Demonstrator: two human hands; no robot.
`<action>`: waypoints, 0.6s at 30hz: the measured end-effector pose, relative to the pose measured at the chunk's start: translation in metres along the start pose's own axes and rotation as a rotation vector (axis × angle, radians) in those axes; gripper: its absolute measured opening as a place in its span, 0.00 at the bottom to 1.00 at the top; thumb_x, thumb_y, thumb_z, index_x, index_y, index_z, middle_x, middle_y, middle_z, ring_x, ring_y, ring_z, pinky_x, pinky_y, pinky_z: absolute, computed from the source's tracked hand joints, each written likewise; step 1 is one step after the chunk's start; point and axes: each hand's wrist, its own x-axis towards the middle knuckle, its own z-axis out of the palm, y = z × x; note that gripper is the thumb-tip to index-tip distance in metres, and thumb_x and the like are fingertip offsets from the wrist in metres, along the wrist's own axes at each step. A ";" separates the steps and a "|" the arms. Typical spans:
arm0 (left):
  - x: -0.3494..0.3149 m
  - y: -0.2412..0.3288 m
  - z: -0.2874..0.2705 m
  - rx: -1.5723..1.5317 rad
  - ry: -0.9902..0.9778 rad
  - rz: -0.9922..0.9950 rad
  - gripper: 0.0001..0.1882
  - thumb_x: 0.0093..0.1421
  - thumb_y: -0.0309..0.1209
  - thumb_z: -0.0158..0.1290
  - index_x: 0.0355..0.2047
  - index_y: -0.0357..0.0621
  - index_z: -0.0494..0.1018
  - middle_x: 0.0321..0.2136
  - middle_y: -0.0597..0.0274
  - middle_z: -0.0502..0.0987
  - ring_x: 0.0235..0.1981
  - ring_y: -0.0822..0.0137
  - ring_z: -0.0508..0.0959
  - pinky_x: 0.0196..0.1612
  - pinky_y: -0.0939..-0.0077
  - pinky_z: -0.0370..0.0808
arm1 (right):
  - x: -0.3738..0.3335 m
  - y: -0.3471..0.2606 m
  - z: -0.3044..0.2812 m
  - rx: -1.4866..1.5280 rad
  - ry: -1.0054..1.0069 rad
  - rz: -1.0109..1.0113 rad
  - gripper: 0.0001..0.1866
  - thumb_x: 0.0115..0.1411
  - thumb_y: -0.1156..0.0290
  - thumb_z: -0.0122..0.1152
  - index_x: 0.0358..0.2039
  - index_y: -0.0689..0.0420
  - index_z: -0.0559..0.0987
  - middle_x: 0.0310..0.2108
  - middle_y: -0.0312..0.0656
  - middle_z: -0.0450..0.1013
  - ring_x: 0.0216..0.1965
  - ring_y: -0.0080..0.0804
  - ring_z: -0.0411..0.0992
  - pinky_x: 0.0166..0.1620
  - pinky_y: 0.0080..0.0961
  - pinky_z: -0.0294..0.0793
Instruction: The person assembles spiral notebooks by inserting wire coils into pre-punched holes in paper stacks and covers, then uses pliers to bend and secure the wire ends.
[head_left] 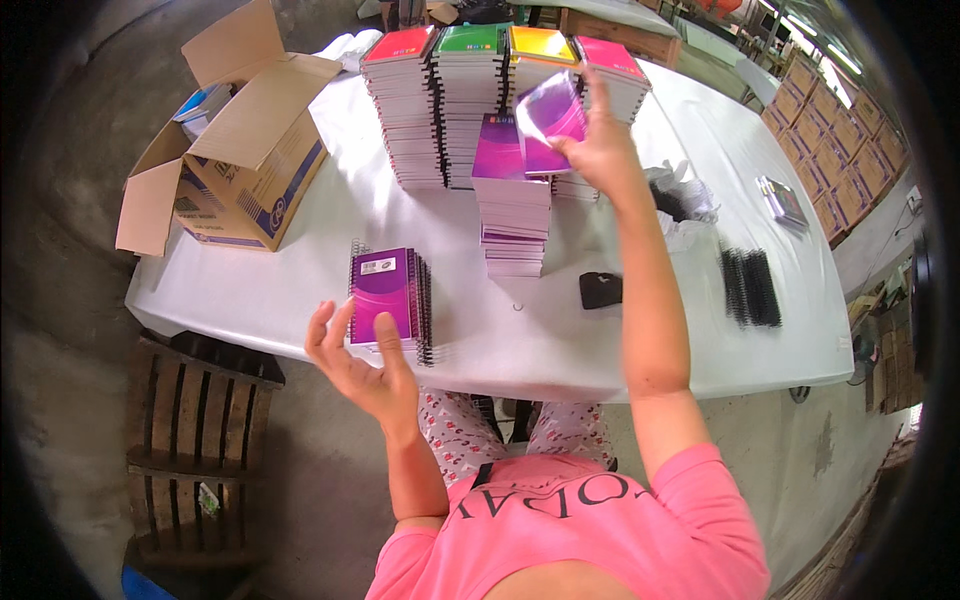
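Note:
Over the far middle of the table, my right hand (604, 148) is closed on a purple-covered notebook (566, 124), gripping its right side with thumb and fingers. Glare covers part of that cover, and whether it has a spiral does not show. Just below it stands a tall pile of purple-covered paper blocks (514, 200). My left hand (362, 362) is open, thumb and fingers spread, at the near edge of a low stack of purple spiral notebooks (382, 292). Black coils line the sides of that stack, and a white label lies on the top cover.
Tall notebook stacks with red (402, 110), green (470, 95), yellow (542, 46) and pink covers (616, 62) stand behind. An open cardboard box (245, 185) is at left. Black binding coils (750, 288), a plastic bag (690, 200) and a black pouch-like item (600, 290) lie at right.

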 end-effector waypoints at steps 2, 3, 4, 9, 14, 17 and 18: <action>-0.002 -0.001 -0.008 -0.037 0.131 -0.004 0.19 0.59 0.26 0.55 0.51 0.42 0.66 0.52 0.57 0.63 0.52 0.65 0.65 0.51 0.67 0.65 | -0.023 -0.013 -0.016 0.145 0.092 -0.120 0.53 0.45 0.72 0.70 0.65 0.38 0.46 0.34 0.47 0.77 0.36 0.46 0.76 0.43 0.37 0.73; -0.003 -0.002 -0.013 -0.049 0.203 -0.008 0.19 0.59 0.26 0.54 0.51 0.42 0.66 0.52 0.57 0.63 0.52 0.65 0.65 0.50 0.67 0.65 | -0.045 -0.018 -0.026 0.269 0.068 -0.176 0.53 0.45 0.74 0.69 0.66 0.37 0.46 0.33 0.46 0.77 0.35 0.46 0.76 0.42 0.36 0.73; -0.004 0.010 -0.015 -0.058 0.253 0.040 0.18 0.60 0.25 0.53 0.50 0.39 0.65 0.51 0.55 0.63 0.52 0.63 0.65 0.49 0.67 0.66 | -0.067 -0.020 -0.031 0.331 -0.024 -0.184 0.52 0.45 0.75 0.69 0.66 0.37 0.48 0.32 0.45 0.77 0.33 0.45 0.76 0.39 0.35 0.73; -0.058 0.054 0.008 -0.233 -0.286 0.230 0.18 0.51 0.28 0.57 0.44 0.49 0.72 0.40 0.57 0.69 0.50 0.56 0.70 0.58 0.59 0.59 | -0.164 0.036 -0.010 -0.086 -0.387 -0.445 0.47 0.46 0.75 0.67 0.64 0.36 0.55 0.27 0.45 0.74 0.28 0.43 0.75 0.28 0.35 0.72; -0.119 0.028 0.085 0.201 -0.564 0.341 0.27 0.50 0.53 0.57 0.44 0.49 0.72 0.37 0.63 0.69 0.50 0.63 0.68 0.61 0.38 0.33 | -0.199 0.088 0.008 0.107 -0.547 -0.176 0.53 0.40 0.75 0.71 0.65 0.48 0.53 0.42 0.49 0.73 0.42 0.43 0.73 0.44 0.34 0.72; -0.124 0.028 0.091 0.167 -0.587 0.281 0.33 0.47 0.61 0.55 0.43 0.49 0.72 0.35 0.63 0.68 0.50 0.63 0.67 0.56 0.29 0.27 | -0.182 0.126 -0.047 0.165 -0.509 0.008 0.52 0.36 0.75 0.74 0.63 0.52 0.58 0.58 0.46 0.63 0.58 0.38 0.61 0.61 0.33 0.59; -0.126 0.026 0.094 0.146 -0.559 0.309 0.32 0.43 0.61 0.58 0.38 0.50 0.71 0.34 0.64 0.67 0.50 0.62 0.67 0.56 0.27 0.28 | -0.175 0.151 -0.066 0.000 -0.358 0.030 0.49 0.38 0.75 0.73 0.63 0.53 0.60 0.59 0.46 0.62 0.60 0.38 0.60 0.61 0.34 0.57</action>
